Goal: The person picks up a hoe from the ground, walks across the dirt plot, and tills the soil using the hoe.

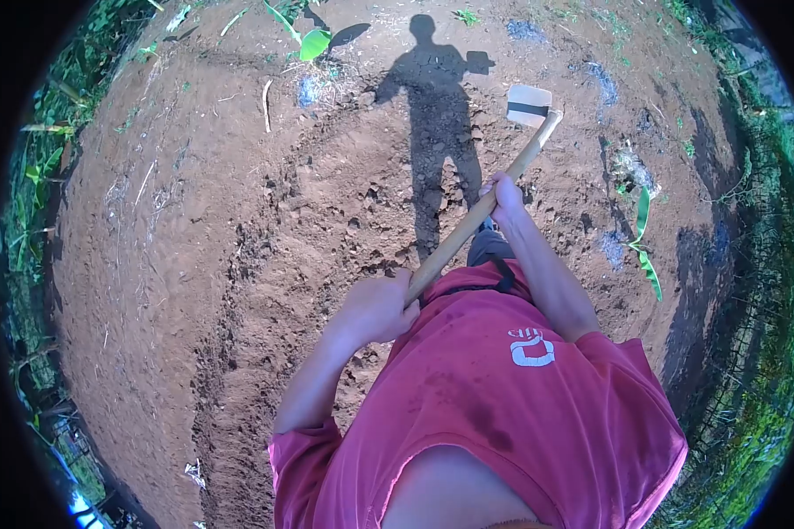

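A hoe with a long wooden handle [463, 231] slants in front of my body, raised off the soil. Its broad metal blade [528, 95], crossed by a dark band, is at the upper right end. My left hand [378, 309] is closed around the handle's lower end, close to my waist. Farther up, nearer the blade, my right hand [505, 198] wraps the handle. Loose, clumpy brown soil [344, 203] lies in front of me and to my left. My shadow [437, 115] falls across the ground ahead.
A young broad-leaved plant [314, 44] grows ahead to the left, and another leafy plant [642, 225] stands to the right. A dry stick [266, 106] lies on the smoother ground. Green vegetation [40, 176] borders the left side, with grass [750, 397] along the right.
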A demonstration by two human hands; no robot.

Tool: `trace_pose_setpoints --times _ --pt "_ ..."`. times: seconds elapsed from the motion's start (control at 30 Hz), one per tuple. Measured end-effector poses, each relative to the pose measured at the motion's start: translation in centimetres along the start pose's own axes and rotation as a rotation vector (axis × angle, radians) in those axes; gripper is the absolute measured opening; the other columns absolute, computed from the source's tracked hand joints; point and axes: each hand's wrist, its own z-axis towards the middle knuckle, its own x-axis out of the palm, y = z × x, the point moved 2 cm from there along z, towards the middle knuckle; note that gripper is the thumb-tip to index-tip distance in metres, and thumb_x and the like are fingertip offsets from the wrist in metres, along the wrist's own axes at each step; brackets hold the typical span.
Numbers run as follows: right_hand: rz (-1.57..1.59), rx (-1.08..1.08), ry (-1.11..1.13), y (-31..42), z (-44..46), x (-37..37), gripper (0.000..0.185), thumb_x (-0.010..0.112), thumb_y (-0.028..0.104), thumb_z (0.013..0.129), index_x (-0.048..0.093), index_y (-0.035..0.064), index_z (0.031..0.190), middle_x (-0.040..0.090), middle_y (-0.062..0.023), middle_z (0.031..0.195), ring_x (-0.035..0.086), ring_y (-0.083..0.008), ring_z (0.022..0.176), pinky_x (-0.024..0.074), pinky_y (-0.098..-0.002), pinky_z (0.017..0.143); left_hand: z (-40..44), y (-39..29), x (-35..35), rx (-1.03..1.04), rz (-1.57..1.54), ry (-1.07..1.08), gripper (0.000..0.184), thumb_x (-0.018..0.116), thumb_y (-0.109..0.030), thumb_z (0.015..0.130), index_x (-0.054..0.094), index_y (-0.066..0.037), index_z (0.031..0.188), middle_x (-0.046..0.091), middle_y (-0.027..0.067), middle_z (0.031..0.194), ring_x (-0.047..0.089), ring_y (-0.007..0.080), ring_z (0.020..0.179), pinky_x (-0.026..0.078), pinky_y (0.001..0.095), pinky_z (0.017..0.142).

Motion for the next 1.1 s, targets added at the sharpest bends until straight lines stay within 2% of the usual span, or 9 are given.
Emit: trace_pose_setpoints --times 0.13,0.23,0.37,0.47,0.57,0.7,0.8,1.1 --pt "-0.049 -0.003 -0.047 2.6 4.9 -0.7 0.010 0.051 0.006 0.086 0.041 0.0056 0.084 0.042 -0.0026 0.068 0.042 -0.0114 0.052 0.0418 -0.0248 0.045 5.4 -1.2 -0.1 -0.059 -0.024 0.102 0.042 0.059 -0.033 0.088 0.052 0.002 0.111 0.068 0.0219 0.091 0.067 0.0394 0.085 0.053 0.0487 0.077" --pt "-0.097 0.011 -0.055 4.5 9.5 -1.5 0.009 0.052 0.006 0.086 0.044 0.0060 0.082 0.045 -0.0035 0.068 0.048 -0.0132 0.053 0.0442 -0.0284 0.047 12.5 -1.7 0.7 -0.122 -0.164 0.316 0.048 0.062 -0.037 0.088 0.053 0.003 0.113 0.067 0.0227 0.099 0.067 0.0397 0.090 0.052 0.0483 0.082" --pt "-0.146 0.047 -0.050 7.3 15.9 -1.8 0.010 0.053 0.006 0.086 0.044 0.0054 0.082 0.046 -0.0031 0.068 0.049 -0.0132 0.053 0.0449 -0.0283 0.047 19.9 -5.0 1.9 -0.271 -0.299 0.059 0.046 0.063 -0.041 0.089 0.058 -0.001 0.111 0.066 0.0235 0.098 0.065 0.0398 0.095 0.050 0.0471 0.082" --pt "-0.237 0.102 -0.044 9.1 20.8 -1.9 0.013 0.053 0.009 0.088 0.041 0.0064 0.086 0.045 -0.0033 0.070 0.045 -0.0128 0.054 0.0429 -0.0273 0.047 24.8 -6.5 1.2 -0.381 -0.412 0.072 0.044 0.060 -0.039 0.091 0.056 -0.001 0.112 0.066 0.0238 0.096 0.065 0.0399 0.092 0.051 0.0482 0.080" --pt "-0.245 0.130 -0.026 10.1 25.0 -0.7 0.012 0.052 0.009 0.089 0.041 0.0068 0.087 0.045 -0.0031 0.070 0.044 -0.0126 0.054 0.0420 -0.0274 0.047 29.4 -6.8 0.2 -0.438 -0.382 0.072 0.041 0.056 -0.035 0.093 0.052 0.002 0.112 0.067 0.0250 0.094 0.067 0.0424 0.088 0.053 0.0521 0.078" --pt "-0.320 0.192 -0.015 10.0 32.3 -0.3 0.011 0.052 0.009 0.089 0.041 0.0070 0.089 0.044 -0.0032 0.071 0.045 -0.0125 0.055 0.0415 -0.0277 0.046 36.2 -6.0 1.0 -0.516 -0.426 0.045 0.038 0.055 -0.033 0.094 0.052 0.002 0.110 0.067 0.0251 0.088 0.067 0.0432 0.082 0.053 0.0527 0.074" --pt "-0.351 0.232 0.016 9.5 37.6 -0.5 0.011 0.052 0.009 0.089 0.041 0.0072 0.090 0.045 -0.0039 0.072 0.045 -0.0127 0.056 0.0416 -0.0281 0.046 40.9 -5.2 1.7 -0.580 -0.480 0.082 0.041 0.055 -0.037 0.094 0.051 -0.001 0.111 0.067 0.0254 0.090 0.066 0.0437 0.084 0.053 0.0522 0.076" --pt "-0.448 0.218 0.046 6.9 52.0 0.9 0.012 0.052 0.012 0.091 0.042 0.0065 0.092 0.045 -0.0048 0.073 0.047 -0.0147 0.055 0.0428 -0.0309 0.046 53.5 0.8 4.6 -0.581 -0.584 0.021 0.043 0.053 -0.035 0.096 0.050 0.002 0.117 0.067 0.0270 0.088 0.066 0.0442 0.083 0.053 0.0528 0.076"
